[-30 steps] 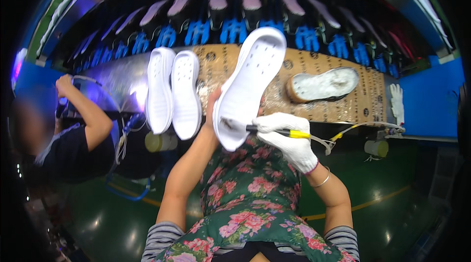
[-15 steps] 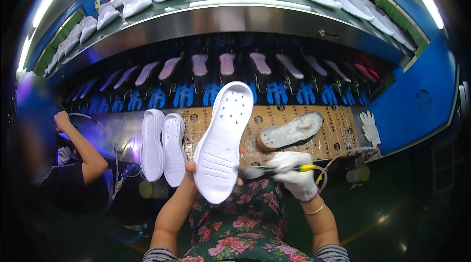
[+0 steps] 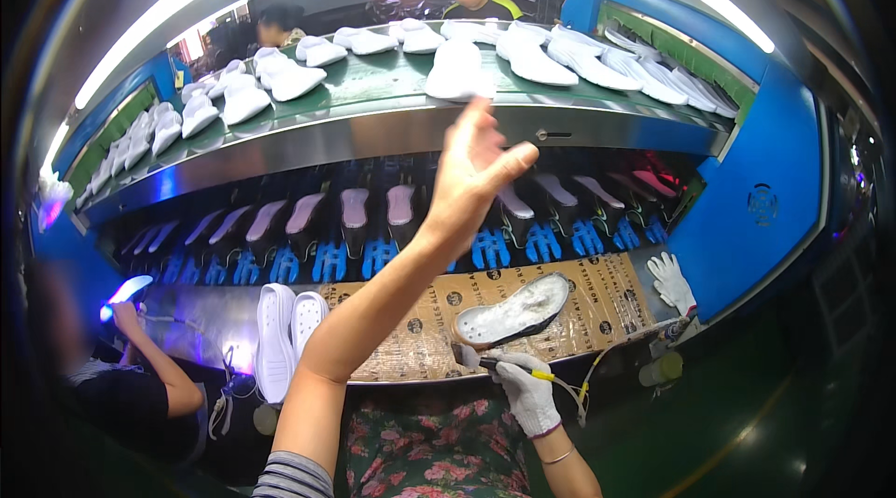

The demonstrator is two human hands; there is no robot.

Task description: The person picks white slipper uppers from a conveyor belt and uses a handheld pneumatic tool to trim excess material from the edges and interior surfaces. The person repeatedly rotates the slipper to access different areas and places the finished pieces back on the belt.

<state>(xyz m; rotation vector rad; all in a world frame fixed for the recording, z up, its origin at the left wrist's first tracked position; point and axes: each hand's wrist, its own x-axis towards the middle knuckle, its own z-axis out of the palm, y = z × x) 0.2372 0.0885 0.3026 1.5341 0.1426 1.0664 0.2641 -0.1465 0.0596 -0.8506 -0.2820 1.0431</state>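
My bare left hand (image 3: 481,154) reaches far forward to the edge of the green conveyor belt (image 3: 373,78). Its thumb and fingers are apart. Just past the fingertips lies a white shoe sole (image 3: 457,69) on the belt; whether they still touch is unclear. In a white glove, my right hand (image 3: 525,391) grips a flat brush with a dark and yellow handle. The brush's bristle head (image 3: 466,355) is beside a sole-shaped tray (image 3: 513,311) coated with something white and lumpy. Two white soles, the nearer one (image 3: 274,344) partly overlapping the other (image 3: 308,316), stand left of my forearm.
Brown printed cardboard (image 3: 411,344) covers the bench. Many white soles (image 3: 597,64) line the belt. Below it hangs a row of pinkish soles (image 3: 399,204) above blue clamps (image 3: 331,260). A spare white glove (image 3: 670,281) lies at the right. A co-worker's arm (image 3: 168,367) is at the left.
My left hand has carried the white sole from in front of me up onto the belt and opened. The brush in my right hand has moved slightly down, near the tray.
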